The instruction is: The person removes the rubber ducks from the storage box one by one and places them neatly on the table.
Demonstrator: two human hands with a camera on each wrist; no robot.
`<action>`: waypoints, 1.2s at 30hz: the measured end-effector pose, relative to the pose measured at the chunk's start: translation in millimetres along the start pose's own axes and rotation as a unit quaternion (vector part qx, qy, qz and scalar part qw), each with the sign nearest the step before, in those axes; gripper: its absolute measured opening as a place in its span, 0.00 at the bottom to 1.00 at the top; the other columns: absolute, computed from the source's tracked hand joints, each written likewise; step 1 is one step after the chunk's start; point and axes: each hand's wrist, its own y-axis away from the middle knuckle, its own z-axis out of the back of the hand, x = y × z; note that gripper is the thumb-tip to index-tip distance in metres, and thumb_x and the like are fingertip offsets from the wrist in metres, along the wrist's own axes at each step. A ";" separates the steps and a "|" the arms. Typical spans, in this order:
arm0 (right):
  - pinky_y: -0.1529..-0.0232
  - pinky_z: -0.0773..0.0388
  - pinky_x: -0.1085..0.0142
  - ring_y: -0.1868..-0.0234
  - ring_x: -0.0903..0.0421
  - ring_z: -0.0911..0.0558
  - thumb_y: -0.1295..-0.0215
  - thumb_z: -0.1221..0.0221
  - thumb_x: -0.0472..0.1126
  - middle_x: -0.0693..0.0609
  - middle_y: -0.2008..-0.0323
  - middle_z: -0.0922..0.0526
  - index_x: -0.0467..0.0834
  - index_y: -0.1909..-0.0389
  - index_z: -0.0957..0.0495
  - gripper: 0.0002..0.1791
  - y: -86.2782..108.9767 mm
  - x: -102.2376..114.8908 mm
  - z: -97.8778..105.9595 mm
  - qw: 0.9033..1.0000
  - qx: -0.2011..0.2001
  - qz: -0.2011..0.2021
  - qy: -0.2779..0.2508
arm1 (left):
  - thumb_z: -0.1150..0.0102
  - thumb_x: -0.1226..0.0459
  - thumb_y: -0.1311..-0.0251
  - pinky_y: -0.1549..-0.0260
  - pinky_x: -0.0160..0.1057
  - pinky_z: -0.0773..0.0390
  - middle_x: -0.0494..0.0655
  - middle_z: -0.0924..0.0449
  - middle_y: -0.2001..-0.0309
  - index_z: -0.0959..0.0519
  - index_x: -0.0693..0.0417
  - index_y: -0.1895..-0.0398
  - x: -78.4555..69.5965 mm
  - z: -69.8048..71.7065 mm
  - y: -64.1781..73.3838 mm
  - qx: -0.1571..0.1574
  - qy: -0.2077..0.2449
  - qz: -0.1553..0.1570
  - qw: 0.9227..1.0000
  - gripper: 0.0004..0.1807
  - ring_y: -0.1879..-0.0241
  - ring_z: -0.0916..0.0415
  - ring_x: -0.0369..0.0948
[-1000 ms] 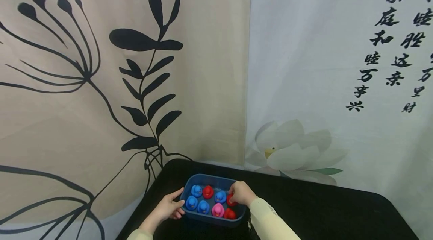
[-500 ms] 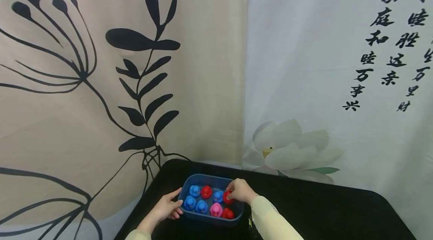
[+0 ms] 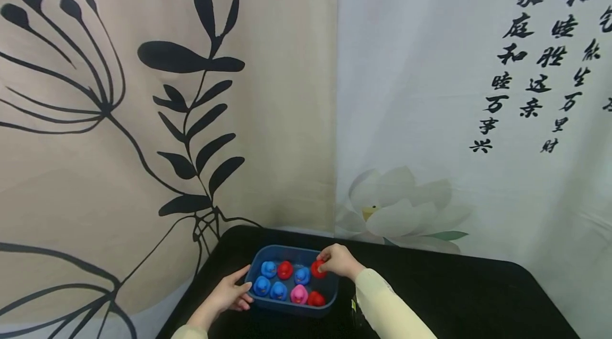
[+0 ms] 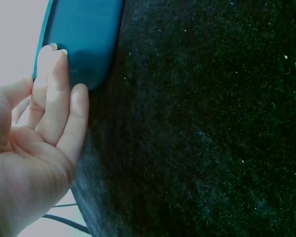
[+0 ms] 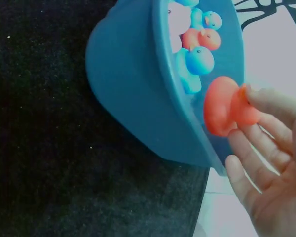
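Note:
In the head view my right hand pinches a red rubber duck at the far right corner of a blue plastic bin. The right wrist view shows thumb and fingertips on the red duck's head, its rounded body pointing into the bin. My left hand is at the bin's left end, its fairly straight fingers against the end wall. Inside the bin sit several blue ducks, a pink duck and two more red ducks.
The bin stands on a black-covered table, toward its left end. Behind the table hangs a cloth backdrop with printed plants and writing. A small dark item with a yellow mark lies near the right sleeve.
The right hand and its red duck have moved up in the head view, toward the bin's far right corner. The left hand stays at the bin's end; the whole view has shifted slightly.

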 end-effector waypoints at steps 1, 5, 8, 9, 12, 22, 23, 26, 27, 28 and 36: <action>0.66 0.21 0.63 0.68 0.59 0.21 0.51 0.29 0.35 0.53 0.70 0.17 0.38 0.65 0.15 0.11 0.6 0.6 1.7 1.000 -0.001 -0.002 -0.002 | 0.52 0.62 0.28 0.72 0.44 0.19 0.51 0.17 0.74 0.51 0.67 0.26 0.2 0.1 -0.5 0.000 -0.001 0.000 1.000 0.34 0.79 0.19 0.41; 0.65 0.21 0.62 0.68 0.58 0.20 0.51 0.29 0.35 0.53 0.69 0.17 0.38 0.65 0.16 0.11 4.2 5.1 9.2 1.000 0.001 -0.008 -0.011 | 0.52 0.63 0.28 0.73 0.44 0.20 0.52 0.17 0.75 0.51 0.67 0.26 0.3 0.8 -1.4 0.002 -0.001 0.006 1.000 0.34 0.79 0.19 0.42; 0.64 0.20 0.61 0.68 0.58 0.20 0.50 0.30 0.35 0.53 0.69 0.17 0.38 0.64 0.16 0.11 6.8 7.9 13.5 1.000 0.003 -0.009 -0.015 | 0.52 0.63 0.28 0.73 0.44 0.20 0.52 0.18 0.75 0.51 0.66 0.26 1.1 1.2 -1.6 0.002 -0.001 0.011 1.000 0.34 0.79 0.19 0.42; 0.64 0.20 0.61 0.68 0.58 0.20 0.50 0.30 0.35 0.52 0.69 0.17 0.38 0.64 0.16 0.11 7.6 8.3 14.5 1.000 0.002 -0.009 -0.015 | 0.52 0.62 0.28 0.73 0.44 0.20 0.52 0.17 0.75 0.51 0.66 0.26 1.4 1.2 -1.9 0.002 -0.001 0.012 1.000 0.34 0.78 0.19 0.42; 0.63 0.20 0.61 0.68 0.58 0.19 0.49 0.30 0.35 0.52 0.68 0.16 0.38 0.64 0.15 0.11 10.4 7.5 17.0 1.000 0.001 -0.011 -0.015 | 0.51 0.62 0.29 0.73 0.44 0.20 0.51 0.17 0.74 0.52 0.65 0.26 1.3 0.6 -3.1 0.004 -0.001 0.015 1.000 0.35 0.78 0.19 0.41; 0.63 0.20 0.62 0.68 0.60 0.19 0.49 0.30 0.35 0.53 0.69 0.16 0.38 0.63 0.15 0.11 16.8 3.6 24.3 1.000 0.000 -0.005 -0.017 | 0.51 0.62 0.28 0.73 0.43 0.20 0.51 0.17 0.75 0.52 0.65 0.26 1.6 1.0 -1.4 0.003 -0.001 0.024 1.000 0.35 0.79 0.19 0.40; 0.63 0.20 0.62 0.68 0.60 0.19 0.48 0.30 0.35 0.53 0.68 0.15 0.38 0.63 0.15 0.11 17.4 3.8 25.3 1.000 0.001 -0.005 -0.020 | 0.51 0.62 0.28 0.73 0.43 0.20 0.51 0.17 0.75 0.52 0.65 0.26 2.1 0.8 -1.1 0.003 0.000 0.025 1.000 0.35 0.79 0.19 0.40; 0.63 0.20 0.62 0.68 0.59 0.19 0.48 0.31 0.35 0.52 0.68 0.15 0.37 0.62 0.15 0.11 19.0 4.5 28.5 1.000 -0.001 0.002 -0.029 | 0.51 0.61 0.29 0.72 0.44 0.19 0.51 0.18 0.75 0.52 0.66 0.26 3.3 0.4 -0.2 0.000 0.004 0.025 1.000 0.35 0.80 0.20 0.39; 0.62 0.20 0.62 0.68 0.59 0.18 0.48 0.31 0.35 0.52 0.68 0.15 0.38 0.62 0.15 0.11 19.5 4.5 29.5 0.999 -0.003 0.003 -0.034 | 0.51 0.61 0.29 0.71 0.45 0.19 0.51 0.18 0.75 0.52 0.66 0.26 3.6 0.4 -0.2 -0.001 0.006 0.025 1.000 0.35 0.80 0.21 0.39; 0.62 0.20 0.62 0.68 0.59 0.19 0.47 0.31 0.35 0.53 0.68 0.15 0.38 0.62 0.15 0.11 20.1 4.1 30.4 0.999 -0.003 0.003 -0.037 | 0.51 0.62 0.29 0.70 0.46 0.19 0.51 0.18 0.75 0.52 0.66 0.26 3.9 0.5 -0.2 -0.001 0.008 0.025 1.000 0.35 0.80 0.21 0.39; 0.62 0.21 0.60 0.66 0.57 0.20 0.46 0.31 0.39 0.52 0.64 0.15 0.41 0.59 0.15 0.13 26.9 -1.2 40.6 0.998 -0.015 -0.009 -0.058 | 0.51 0.61 0.29 0.67 0.47 0.19 0.51 0.17 0.74 0.53 0.66 0.26 4.8 0.0 -3.9 -0.004 0.007 0.026 1.000 0.36 0.79 0.21 0.40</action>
